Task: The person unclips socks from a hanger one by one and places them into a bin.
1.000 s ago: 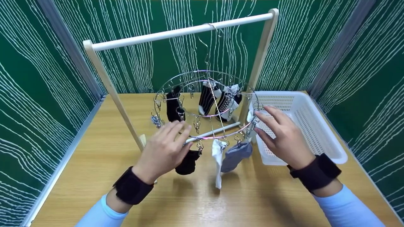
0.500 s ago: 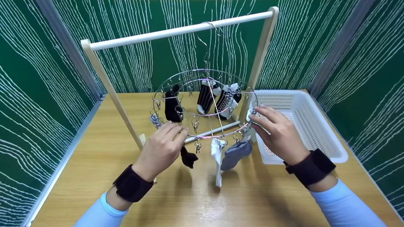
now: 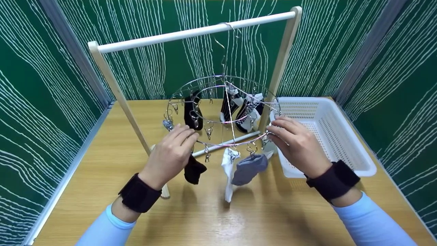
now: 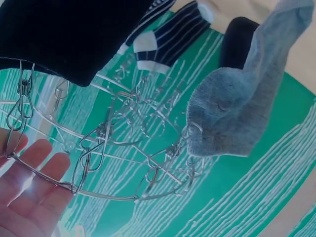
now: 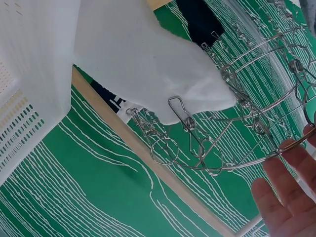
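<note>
A round metal clip hanger (image 3: 228, 122) hangs from the rack's bar with socks clipped around it. My left hand (image 3: 169, 155) touches the ring's near left edge; in the left wrist view its fingers (image 4: 37, 153) lie extended against the wire. At the right edge, my right hand (image 3: 300, 141) touches the ring with fairly straight fingers (image 5: 281, 185). Along the near side hang a black sock (image 3: 194, 171), a white sock (image 3: 227, 176) and a grey sock (image 3: 251, 169). Another black sock (image 3: 193, 114) and patterned black-and-white socks (image 3: 248, 114) hang on the far side.
A wooden rack with a white top bar (image 3: 191, 33) stands on the wooden table (image 3: 102, 191). Behind its right post (image 3: 284, 58) sits a white perforated basket (image 3: 367, 167). Green panels (image 3: 143, 68) with white wavy lines enclose the back and sides.
The hanger has turned, its near socks shifting left and its far socks shifting right. My right hand has moved slightly left with the ring's edge; my left hand has moved slightly up and left.
</note>
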A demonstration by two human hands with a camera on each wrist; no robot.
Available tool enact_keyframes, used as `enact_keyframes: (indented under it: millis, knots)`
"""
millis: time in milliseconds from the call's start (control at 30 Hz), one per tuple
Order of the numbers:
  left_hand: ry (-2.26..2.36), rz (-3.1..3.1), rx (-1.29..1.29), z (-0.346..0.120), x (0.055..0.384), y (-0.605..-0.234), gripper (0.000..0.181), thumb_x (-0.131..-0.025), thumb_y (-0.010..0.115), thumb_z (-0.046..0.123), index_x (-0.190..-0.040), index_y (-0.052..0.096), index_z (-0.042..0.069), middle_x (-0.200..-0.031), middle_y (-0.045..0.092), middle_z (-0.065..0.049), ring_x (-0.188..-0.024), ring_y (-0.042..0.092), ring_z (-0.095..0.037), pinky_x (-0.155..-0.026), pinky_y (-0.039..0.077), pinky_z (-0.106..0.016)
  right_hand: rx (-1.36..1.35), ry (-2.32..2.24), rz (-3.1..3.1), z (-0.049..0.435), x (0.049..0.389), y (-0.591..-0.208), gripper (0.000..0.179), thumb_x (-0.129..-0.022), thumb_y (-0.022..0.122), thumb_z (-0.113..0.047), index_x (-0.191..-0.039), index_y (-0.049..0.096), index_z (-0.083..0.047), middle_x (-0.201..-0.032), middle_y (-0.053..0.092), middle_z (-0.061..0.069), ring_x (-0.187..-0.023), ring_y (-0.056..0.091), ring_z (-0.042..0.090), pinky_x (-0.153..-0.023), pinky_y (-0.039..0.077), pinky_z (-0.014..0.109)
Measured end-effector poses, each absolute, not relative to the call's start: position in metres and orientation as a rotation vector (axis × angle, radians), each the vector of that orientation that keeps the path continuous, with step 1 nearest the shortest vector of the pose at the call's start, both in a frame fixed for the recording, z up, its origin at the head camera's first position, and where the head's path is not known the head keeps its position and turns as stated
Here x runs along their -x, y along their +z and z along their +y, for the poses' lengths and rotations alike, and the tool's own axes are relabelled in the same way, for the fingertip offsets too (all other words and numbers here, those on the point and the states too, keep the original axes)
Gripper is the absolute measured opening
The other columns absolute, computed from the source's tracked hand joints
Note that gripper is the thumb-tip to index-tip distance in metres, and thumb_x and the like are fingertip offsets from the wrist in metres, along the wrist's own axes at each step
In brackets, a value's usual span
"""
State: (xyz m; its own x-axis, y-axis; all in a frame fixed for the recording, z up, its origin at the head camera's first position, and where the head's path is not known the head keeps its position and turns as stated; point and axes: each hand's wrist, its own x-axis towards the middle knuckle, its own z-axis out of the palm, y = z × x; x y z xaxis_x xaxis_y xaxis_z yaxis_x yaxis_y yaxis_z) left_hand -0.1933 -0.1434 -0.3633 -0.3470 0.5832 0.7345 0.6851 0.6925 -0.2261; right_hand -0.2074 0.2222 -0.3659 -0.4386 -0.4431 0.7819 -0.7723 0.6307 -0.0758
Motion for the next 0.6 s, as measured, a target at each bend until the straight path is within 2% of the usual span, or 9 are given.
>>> enact_keyframes:
  millis: [133,233,467,600]
  knots:
    - [-0.181,-2.062,0.962,-0.145,0.195,-0.363,0.020,-0.092,0.076,-0.007,-0.111,0.078,-0.003,-0.111,0.080,-0.020,-0.109,0.078,-0.036,-0.105,0.061,-0.049,-0.955,0.572,-2.068,0.219,0.206,-0.366,0.027,-0.086,0.085,0.008,-0.112,0.080,0.000,-0.112,0.078,0.021,-0.111,0.073,0.043,-0.104,0.057,0.048]
    - [-0.197,-2.068,0.955,-0.145,0.195,-0.361,0.021,-0.093,0.075,-0.005,-0.114,0.078,-0.003,-0.113,0.081,-0.020,-0.109,0.078,-0.036,-0.106,0.061,-0.049,-0.970,0.590,-2.039,0.216,0.206,-0.365,0.029,-0.084,0.085,0.010,-0.111,0.081,-0.001,-0.109,0.078,0.019,-0.106,0.072,0.040,-0.097,0.057,0.047]
    - [-0.244,-2.035,0.960,-0.140,0.186,-0.359,0.036,-0.083,0.073,-0.002,-0.119,0.077,-0.005,-0.115,0.080,-0.021,-0.111,0.076,-0.038,-0.104,0.062,-0.051,-0.990,0.576,-2.017,0.212,0.205,-0.364,0.028,-0.083,0.085,0.009,-0.109,0.081,0.000,-0.107,0.078,0.019,-0.102,0.072,0.039,-0.097,0.056,0.042]
    - [-0.316,-1.941,0.940,-0.130,0.179,-0.358,0.031,-0.083,0.075,0.001,-0.114,0.077,-0.004,-0.108,0.080,-0.020,-0.102,0.075,-0.036,-0.094,0.065,-0.047,-1.002,0.590,-2.018,0.210,0.205,-0.364,0.027,-0.084,0.085,0.009,-0.109,0.080,0.000,-0.107,0.077,0.018,-0.102,0.071,0.037,-0.096,0.056,0.040]
